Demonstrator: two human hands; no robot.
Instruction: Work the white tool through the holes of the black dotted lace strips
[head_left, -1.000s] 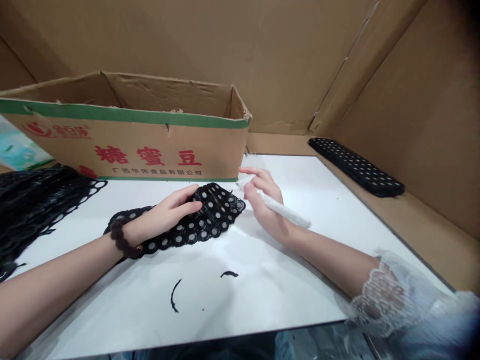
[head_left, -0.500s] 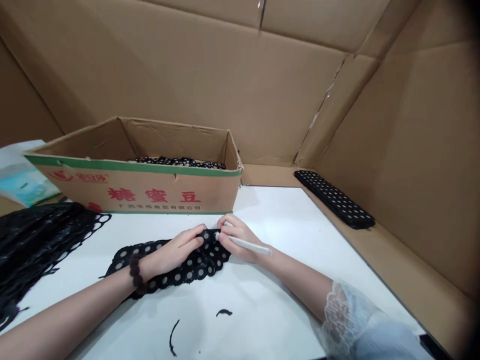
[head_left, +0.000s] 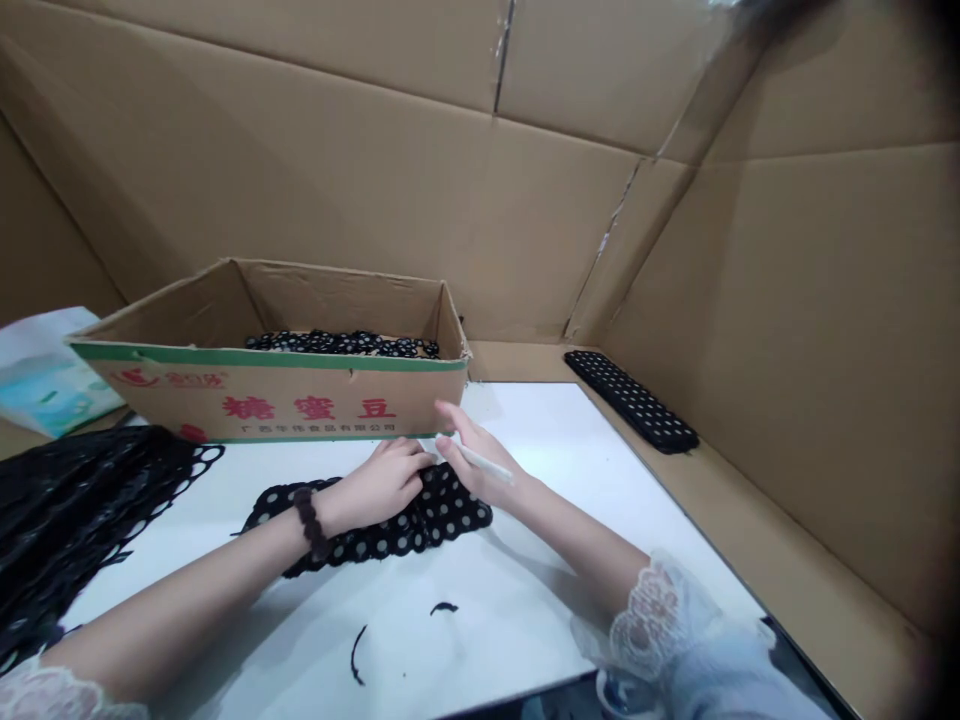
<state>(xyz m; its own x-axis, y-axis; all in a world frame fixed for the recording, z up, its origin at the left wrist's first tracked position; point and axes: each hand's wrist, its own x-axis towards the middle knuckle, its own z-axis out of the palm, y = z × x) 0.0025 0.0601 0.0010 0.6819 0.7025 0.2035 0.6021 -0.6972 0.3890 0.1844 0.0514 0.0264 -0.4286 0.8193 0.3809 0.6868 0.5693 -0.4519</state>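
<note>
1. Steadying the dotted fabric (head_left: 454,510) seems the step in hand; it lies in front of the carton (head_left: 300,385).
2. The left hand (head_left: 382,485) rests on it, fingers bent – whether they pinch it, I cannot tell.
3. The right hand (head_left: 491,448) holds a white pen-like tool (head_left: 484,463), near the carton's front right corner.
4. Any next touch calls for a flat edge – and careful aim beside the left fingers.

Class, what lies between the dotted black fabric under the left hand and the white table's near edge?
A short curved black scrap, a longer one and a tiny dark speck, shown in the head view.
</note>
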